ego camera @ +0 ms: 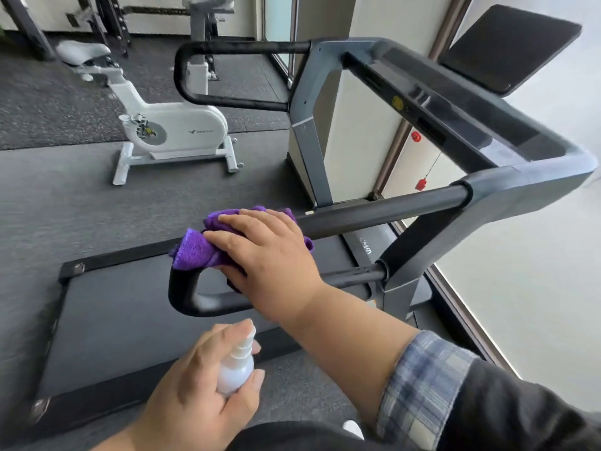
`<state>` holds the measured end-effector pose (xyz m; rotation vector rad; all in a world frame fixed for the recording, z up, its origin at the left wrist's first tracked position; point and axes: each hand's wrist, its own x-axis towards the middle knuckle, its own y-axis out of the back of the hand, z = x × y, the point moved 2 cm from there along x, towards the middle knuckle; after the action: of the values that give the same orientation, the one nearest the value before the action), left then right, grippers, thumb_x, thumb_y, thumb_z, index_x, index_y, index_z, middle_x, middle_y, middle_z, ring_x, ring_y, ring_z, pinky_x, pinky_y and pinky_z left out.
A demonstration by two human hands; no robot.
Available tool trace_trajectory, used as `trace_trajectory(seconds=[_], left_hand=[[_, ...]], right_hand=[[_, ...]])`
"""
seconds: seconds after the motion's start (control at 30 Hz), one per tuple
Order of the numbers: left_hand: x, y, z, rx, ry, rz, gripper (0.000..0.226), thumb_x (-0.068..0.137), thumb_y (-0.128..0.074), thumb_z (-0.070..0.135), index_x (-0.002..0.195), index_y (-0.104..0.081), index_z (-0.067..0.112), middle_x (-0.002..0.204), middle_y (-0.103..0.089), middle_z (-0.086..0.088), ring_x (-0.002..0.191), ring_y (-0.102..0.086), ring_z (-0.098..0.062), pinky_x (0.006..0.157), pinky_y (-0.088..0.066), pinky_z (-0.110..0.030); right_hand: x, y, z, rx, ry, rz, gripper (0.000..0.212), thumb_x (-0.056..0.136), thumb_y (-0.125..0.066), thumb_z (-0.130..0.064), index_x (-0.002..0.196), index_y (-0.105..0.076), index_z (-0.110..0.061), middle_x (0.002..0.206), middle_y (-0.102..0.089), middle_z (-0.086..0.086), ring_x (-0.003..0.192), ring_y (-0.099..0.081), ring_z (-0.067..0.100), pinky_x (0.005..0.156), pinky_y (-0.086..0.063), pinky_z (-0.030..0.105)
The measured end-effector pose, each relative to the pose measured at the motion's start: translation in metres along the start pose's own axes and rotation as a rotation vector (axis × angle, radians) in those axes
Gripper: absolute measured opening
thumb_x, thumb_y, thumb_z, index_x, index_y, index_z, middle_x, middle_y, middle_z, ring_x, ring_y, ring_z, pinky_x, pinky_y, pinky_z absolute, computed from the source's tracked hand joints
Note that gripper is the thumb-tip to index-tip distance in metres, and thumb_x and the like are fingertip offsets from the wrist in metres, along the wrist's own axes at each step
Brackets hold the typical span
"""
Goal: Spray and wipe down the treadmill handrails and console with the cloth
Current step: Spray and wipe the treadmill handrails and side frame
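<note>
My right hand (266, 255) presses a bunched purple cloth (198, 250) onto the near black handrail (383, 211) of the treadmill, close to the rail's curved end; fingers and thumb wrap round the cloth. My left hand (198, 392) grips a small white spray bottle (235, 366) low in the view, below the handrail loop, nozzle pointing up. The far handrail (227, 48) loops out at the upper middle. The console (455, 102) and its dark screen (507, 47) stand at the upper right.
The treadmill belt (130, 307) lies below the rail. A white exercise bike (169, 125) stands on the grey floor at the left. A red safety clip (421, 183) hangs under the console. A window wall runs along the right.
</note>
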<state>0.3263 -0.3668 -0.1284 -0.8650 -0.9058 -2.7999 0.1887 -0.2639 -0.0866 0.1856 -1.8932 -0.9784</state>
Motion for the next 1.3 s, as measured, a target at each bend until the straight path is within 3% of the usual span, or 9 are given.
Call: trace_trajectory(seconds=[0.1,0.23,0.37,0.5,0.63,0.73,0.9,1.13,1.3], left_hand=[[0.008,-0.012,0.006,0.007,0.008,0.011,0.056,0.095,-0.051,0.052,0.146,-0.029,0.048,0.115,-0.056,0.021,0.078,-0.062,0.006,0.069,-0.051,-0.014],[0.024,-0.035,0.015,0.020,0.019,-0.005,0.057,0.096,-0.051,0.053,0.148,-0.027,0.046,0.115,-0.055,0.022,0.080,-0.062,0.006,0.070,-0.051,-0.012],[0.045,-0.068,0.030,0.026,-0.012,-0.038,0.057,0.098,-0.050,0.049,0.149,-0.025,0.043,0.113,-0.053,0.022,0.084,-0.060,0.004,0.073,-0.048,-0.009],[0.065,-0.107,0.045,0.035,0.001,-0.063,0.062,0.093,-0.057,0.037,0.147,-0.028,0.040,0.111,-0.054,0.016,0.084,-0.058,0.007,0.073,-0.047,-0.008],[0.080,-0.142,0.059,0.083,0.018,-0.074,0.061,0.089,-0.059,0.031,0.142,-0.029,0.032,0.104,-0.060,0.005,0.081,-0.059,-0.001,0.070,-0.053,-0.020],[0.084,-0.162,0.067,0.102,0.050,-0.076,0.062,0.088,-0.059,0.031,0.142,-0.028,0.034,0.103,-0.061,0.001,0.076,-0.061,-0.013,0.064,-0.055,-0.033],[0.079,-0.171,0.070,0.109,0.129,-0.038,0.063,0.087,-0.060,0.025,0.142,-0.030,0.032,0.109,-0.058,0.008,0.097,-0.057,0.002,0.087,-0.045,-0.012],[0.057,-0.140,0.071,0.175,0.233,0.069,0.064,0.085,-0.061,0.027,0.141,-0.031,0.037,0.112,-0.053,0.019,0.100,-0.056,0.007,0.087,-0.045,-0.012],[0.031,-0.104,0.062,0.181,0.247,0.130,0.062,0.086,-0.061,0.026,0.140,-0.032,0.034,0.109,-0.055,0.013,0.097,-0.057,0.003,0.087,-0.044,-0.011]], right_hand=[[-0.007,0.021,0.013,0.145,0.061,0.009,0.039,0.081,-0.079,-0.015,0.119,-0.074,-0.013,0.125,-0.068,0.008,0.111,-0.063,0.030,0.100,-0.044,0.043],[-0.019,0.063,0.050,0.212,-0.025,0.122,0.034,0.087,-0.070,-0.017,0.120,-0.072,-0.009,0.127,-0.066,0.011,0.113,-0.065,0.032,0.096,-0.047,0.049],[-0.034,0.115,0.120,0.107,-0.121,0.211,0.037,0.087,-0.074,-0.013,0.123,-0.069,-0.010,0.131,-0.064,0.008,0.116,-0.063,0.029,0.096,-0.047,0.051],[-0.062,0.160,0.202,-0.024,-0.319,0.313,0.033,0.091,-0.066,-0.024,0.123,-0.067,-0.016,0.128,-0.064,0.001,0.114,-0.061,0.023,0.097,-0.048,0.050],[-0.080,0.168,0.252,-0.161,-0.370,0.200,0.035,0.093,-0.062,-0.034,0.124,-0.067,-0.017,0.130,-0.064,0.003,0.118,-0.058,0.030,0.104,-0.042,0.050],[-0.081,0.149,0.244,-0.209,-0.310,0.146,0.036,0.095,-0.062,-0.040,0.125,-0.068,-0.021,0.132,-0.063,0.002,0.127,-0.054,0.031,0.111,-0.034,0.053],[-0.072,0.128,0.219,-0.171,-0.212,0.113,0.036,0.096,-0.061,-0.039,0.125,-0.069,-0.019,0.130,-0.065,0.001,0.128,-0.053,0.032,0.114,-0.030,0.053],[-0.048,0.096,0.167,-0.128,-0.119,0.031,0.035,0.096,-0.060,-0.041,0.122,-0.069,-0.019,0.125,-0.067,0.002,0.121,-0.058,0.031,0.106,-0.038,0.053],[-0.031,0.065,0.115,-0.123,-0.076,-0.037,0.035,0.093,-0.064,-0.042,0.122,-0.069,-0.022,0.124,-0.068,0.002,0.119,-0.058,0.031,0.107,-0.037,0.052]])
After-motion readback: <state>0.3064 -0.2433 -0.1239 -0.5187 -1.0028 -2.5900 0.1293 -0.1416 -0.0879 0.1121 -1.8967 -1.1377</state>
